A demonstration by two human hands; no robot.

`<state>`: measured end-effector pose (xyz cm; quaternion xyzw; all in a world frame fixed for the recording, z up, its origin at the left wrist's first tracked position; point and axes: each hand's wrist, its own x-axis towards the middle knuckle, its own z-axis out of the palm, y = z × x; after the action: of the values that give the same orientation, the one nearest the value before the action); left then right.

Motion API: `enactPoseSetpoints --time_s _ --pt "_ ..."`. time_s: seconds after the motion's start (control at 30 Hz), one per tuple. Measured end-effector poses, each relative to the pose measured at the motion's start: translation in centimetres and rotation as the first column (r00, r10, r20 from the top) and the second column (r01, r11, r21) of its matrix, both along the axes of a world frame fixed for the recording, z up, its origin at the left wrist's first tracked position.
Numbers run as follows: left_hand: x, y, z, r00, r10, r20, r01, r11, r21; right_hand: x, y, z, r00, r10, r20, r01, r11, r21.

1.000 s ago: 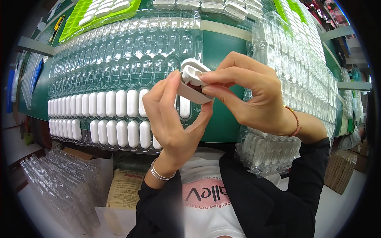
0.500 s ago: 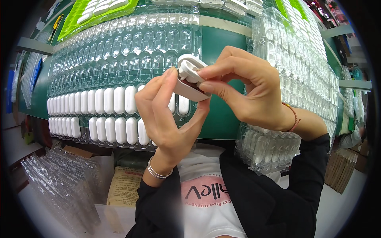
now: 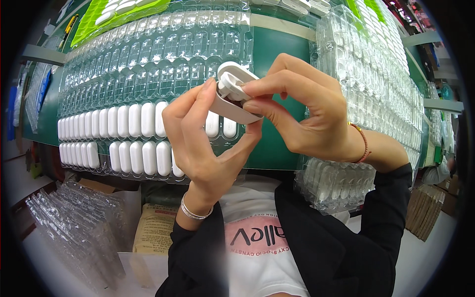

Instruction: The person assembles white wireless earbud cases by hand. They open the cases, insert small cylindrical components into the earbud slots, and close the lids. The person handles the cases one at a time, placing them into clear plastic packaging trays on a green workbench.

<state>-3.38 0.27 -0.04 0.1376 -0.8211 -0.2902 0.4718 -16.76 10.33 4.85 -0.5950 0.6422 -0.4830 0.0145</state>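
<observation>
My left hand (image 3: pixel 200 133) holds a small white oblong flip-lid case (image 3: pixel 235 110) between thumb and fingertips, above the bench. Its rounded lid (image 3: pixel 237 68) stands open on the far side. With thumb and forefinger, my right hand (image 3: pixel 309 109) pinches a smaller white insert (image 3: pixel 231 84) at the case's mouth. The insert sits tilted, partly out of the case; its lower end is hidden. Beyond and left of my hands lies a clear plastic blister tray (image 3: pixel 143 62), with rows of closed white cases (image 3: pixel 135 120) in its near pockets.
Stacked clear trays (image 3: pixel 346 94) stand to the right on the green bench (image 3: pixel 277 49). A lime-green tray (image 3: pixel 94 30) holding white pieces is at the far left. Below the bench are more clear trays (image 3: pixel 74 232) and a tan sack (image 3: pixel 154 230).
Both hands and the case have shifted slightly left. The insert now shows more apart from the lid, which appears further open behind it.
</observation>
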Motion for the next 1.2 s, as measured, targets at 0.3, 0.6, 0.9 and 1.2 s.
enactPoseSetpoints --time_s 0.3,0.6,0.9,1.2 --pt "0.1 -0.2 -0.2 0.999 0.032 0.014 -0.031 0.998 -0.058 0.1 0.1 -0.6 0.999 0.04 0.03 -0.042 0.997 0.064" --pt "-0.2 -0.4 -0.1 0.999 0.05 0.013 -0.049 0.996 -0.078 0.0 0.2 -0.8 0.998 0.055 0.004 -0.055 0.993 0.105" --pt "0.0 -0.5 0.2 0.999 0.042 0.027 -0.041 0.998 -0.04 -0.1 -0.2 0.3 0.989 0.094 0.113 -0.112 0.98 0.163" --pt "0.4 0.0 0.2 0.999 0.036 -0.004 -0.036 0.999 0.008 -0.8 -0.2 0.7 0.955 0.093 0.282 -0.136 0.981 0.138"
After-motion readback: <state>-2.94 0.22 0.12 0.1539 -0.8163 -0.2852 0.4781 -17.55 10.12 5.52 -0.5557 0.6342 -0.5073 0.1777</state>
